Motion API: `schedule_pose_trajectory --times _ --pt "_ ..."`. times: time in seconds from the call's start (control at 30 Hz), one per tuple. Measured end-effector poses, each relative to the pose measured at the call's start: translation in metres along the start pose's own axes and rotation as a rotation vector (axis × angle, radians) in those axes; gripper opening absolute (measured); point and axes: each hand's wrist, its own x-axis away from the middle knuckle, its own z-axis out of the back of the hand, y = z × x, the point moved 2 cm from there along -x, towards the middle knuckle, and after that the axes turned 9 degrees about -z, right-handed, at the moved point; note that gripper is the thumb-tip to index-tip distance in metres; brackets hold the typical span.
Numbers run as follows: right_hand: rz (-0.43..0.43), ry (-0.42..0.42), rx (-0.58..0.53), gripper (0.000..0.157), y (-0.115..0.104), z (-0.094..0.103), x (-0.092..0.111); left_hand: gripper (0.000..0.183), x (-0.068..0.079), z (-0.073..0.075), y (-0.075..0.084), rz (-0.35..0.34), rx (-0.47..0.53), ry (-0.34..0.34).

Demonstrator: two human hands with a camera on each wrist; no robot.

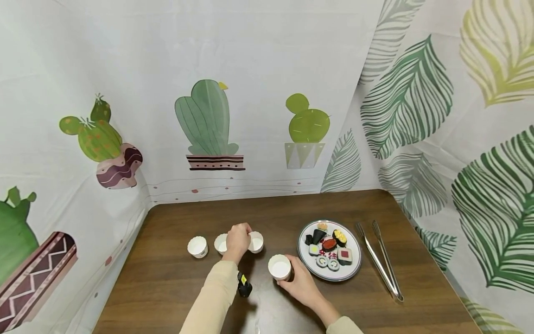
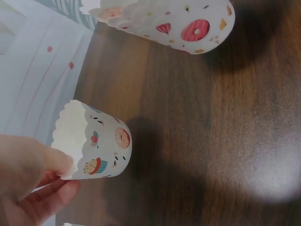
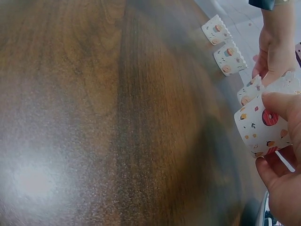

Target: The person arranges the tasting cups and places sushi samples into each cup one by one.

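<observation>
My left hand [image 1: 238,240] pinches the scalloped rim of a white paper baking cup [image 2: 106,146], thumb inside and fingers outside. That cup stands upright on the table and is printed with cupcakes and donuts. My right hand [image 1: 301,284] holds another paper baking cup [image 1: 279,266] by its side, nearer the front. Several rim edges show on it in the left wrist view, so it looks like a nested stack. To the left stand two more baking cups: one [image 1: 198,247] fully in view, the other [image 1: 220,243] partly behind my left hand.
A round plate [image 1: 306,256] with several pieces of sushi lies right of my right hand. Metal tongs [image 1: 381,264] lie beyond it, slightly spread. The brown wooden table [image 1: 175,292] ends at a patterned cloth backdrop [image 1: 258,55].
</observation>
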Motion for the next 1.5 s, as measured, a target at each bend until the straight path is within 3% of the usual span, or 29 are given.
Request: schedule_pose_trajectory --times 0.7,0.9,1.13,1.37,1.5 --pt "0.018 0.024 0.005 0.066 0.000 0.003 0.000 0.014 0.000 -0.007 -0.010 0.063 -0.052 -0.071" --pt "0.040 0.048 0.017 0.067 0.003 0.004 -0.001 0.014 -0.001 -0.007 -0.011 0.057 -0.044 -0.048" --pt "0.143 0.097 0.056 0.067 0.004 0.005 0.000 0.011 0.000 -0.004 -0.011 0.040 -0.028 -0.006" --pt "0.013 0.033 0.020 0.066 0.002 0.006 0.000 0.010 -0.001 -0.006 -0.012 0.034 -0.024 -0.006" --pt "-0.002 0.020 0.030 0.066 0.003 0.006 0.001 0.009 -0.001 -0.007 -0.013 0.032 -0.024 -0.006"
